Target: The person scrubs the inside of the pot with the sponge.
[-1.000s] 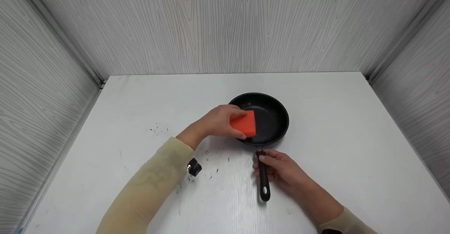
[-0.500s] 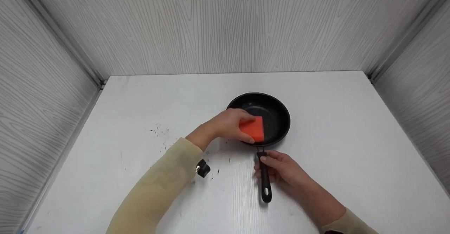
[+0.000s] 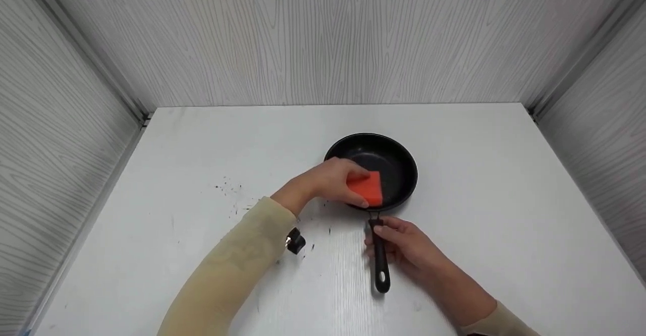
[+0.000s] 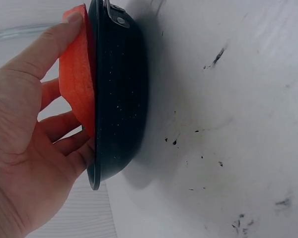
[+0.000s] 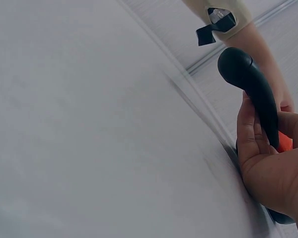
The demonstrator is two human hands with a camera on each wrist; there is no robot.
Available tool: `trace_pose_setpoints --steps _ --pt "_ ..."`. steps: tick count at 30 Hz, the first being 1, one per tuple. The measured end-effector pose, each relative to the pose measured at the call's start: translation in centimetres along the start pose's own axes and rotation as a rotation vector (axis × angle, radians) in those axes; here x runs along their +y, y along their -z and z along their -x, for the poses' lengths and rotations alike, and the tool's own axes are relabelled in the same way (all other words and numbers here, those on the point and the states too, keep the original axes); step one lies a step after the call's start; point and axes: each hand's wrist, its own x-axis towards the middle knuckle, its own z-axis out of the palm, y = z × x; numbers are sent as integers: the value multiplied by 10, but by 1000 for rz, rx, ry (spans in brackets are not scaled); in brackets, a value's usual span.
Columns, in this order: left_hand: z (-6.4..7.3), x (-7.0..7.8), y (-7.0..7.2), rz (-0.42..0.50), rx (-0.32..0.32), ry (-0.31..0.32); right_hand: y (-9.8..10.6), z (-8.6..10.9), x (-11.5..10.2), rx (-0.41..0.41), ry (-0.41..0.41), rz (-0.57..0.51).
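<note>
A black frying pan (image 3: pixel 398 167) sits on the white table, its handle (image 3: pixel 381 270) pointing toward me. My left hand (image 3: pixel 335 179) reaches over the pan's left rim and grips an orange sponge (image 3: pixel 367 188) between thumb and fingers, low inside the pan near the handle side. In the left wrist view the sponge (image 4: pixel 78 74) shows at the rim of the pan (image 4: pixel 121 94), and some fingertips are hidden behind that rim. My right hand (image 3: pixel 406 242) pinches the upper part of the handle, thumb on top and fingers beneath. From the right wrist, the handle (image 5: pixel 258 94) rises out of my grip.
Dark crumbs and smudges (image 4: pixel 218 55) are scattered on the table (image 3: pixel 479 174) left of the pan. A small black device (image 3: pixel 295 241) is fixed at my left sleeve. Wood-patterned panels (image 3: pixel 333 38) enclose the table at the back and both sides.
My left hand has slid the sponge right and toward me inside the pan, from its left part to near the handle. My right hand stays on the handle; the pan has barely shifted.
</note>
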Motion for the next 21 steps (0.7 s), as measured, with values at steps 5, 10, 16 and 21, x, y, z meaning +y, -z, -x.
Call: trace_pose_setpoints --steps 5,10,16,21 --pt "-1 -3 -1 54 -16 10 1 -1 1 1 8 11" --pt "-2 -6 -5 58 -46 17 2 -2 5 -11 6 22" --pt "-3 -7 -6 47 -80 20 1 -2 8 -11 -1 10" --pt "-3 -7 -5 61 -92 21 0 -2 6 -2 4 19"
